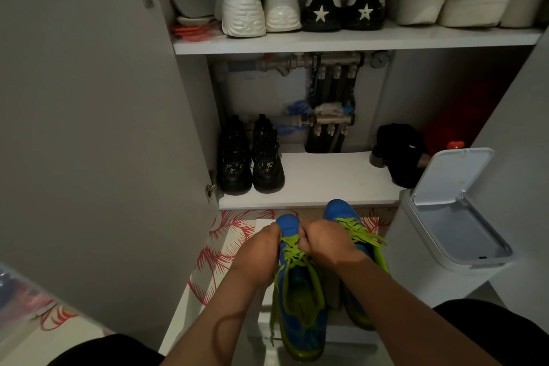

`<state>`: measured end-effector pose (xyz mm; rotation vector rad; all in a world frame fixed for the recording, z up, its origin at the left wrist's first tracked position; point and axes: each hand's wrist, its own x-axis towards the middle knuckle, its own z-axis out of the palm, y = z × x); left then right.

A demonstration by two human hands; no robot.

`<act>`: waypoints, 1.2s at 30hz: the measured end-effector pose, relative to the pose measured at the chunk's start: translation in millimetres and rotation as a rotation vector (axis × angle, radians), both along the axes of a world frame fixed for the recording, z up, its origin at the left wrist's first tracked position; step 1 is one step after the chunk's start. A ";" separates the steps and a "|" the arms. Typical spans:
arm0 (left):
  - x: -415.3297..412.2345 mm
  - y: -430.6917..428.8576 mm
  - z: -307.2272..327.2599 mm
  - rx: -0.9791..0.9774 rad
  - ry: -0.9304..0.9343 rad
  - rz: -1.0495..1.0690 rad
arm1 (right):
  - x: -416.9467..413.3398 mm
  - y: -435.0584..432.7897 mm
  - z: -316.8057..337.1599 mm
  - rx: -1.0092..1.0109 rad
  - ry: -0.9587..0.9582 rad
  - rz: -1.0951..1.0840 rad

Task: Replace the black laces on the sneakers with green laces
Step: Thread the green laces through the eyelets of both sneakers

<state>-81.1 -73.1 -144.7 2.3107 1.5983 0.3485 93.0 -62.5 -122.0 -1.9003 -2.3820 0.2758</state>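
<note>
The left hand (pixel 263 242) and the right hand (pixel 322 239) both pinch the thin green lace (pixel 292 255) near the round toe of a blue sneaker (pixel 300 315). It stands on the floor beside the second sneaker (pixel 338 211), soft blue cloth with green edges, just before a flat white shelf (pixel 326 184).

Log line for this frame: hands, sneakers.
left hand: grips green lace | right hand: grips same lace | near sneaker: lacing at toe | other sneaker: green-laced
</note>
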 end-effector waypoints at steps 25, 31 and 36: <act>4.9 -14.7 4.7 -0.010 -0.109 0.001 | 5.8 -6.6 -6.5 0.054 -0.007 0.020; -0.6 -11.1 5.6 -0.091 -0.257 0.081 | 8.8 -10.4 0.6 0.047 0.037 0.007; -8.2 -15.6 5.6 -0.059 -0.325 0.118 | 16.2 -10.6 10.5 -0.021 0.086 0.005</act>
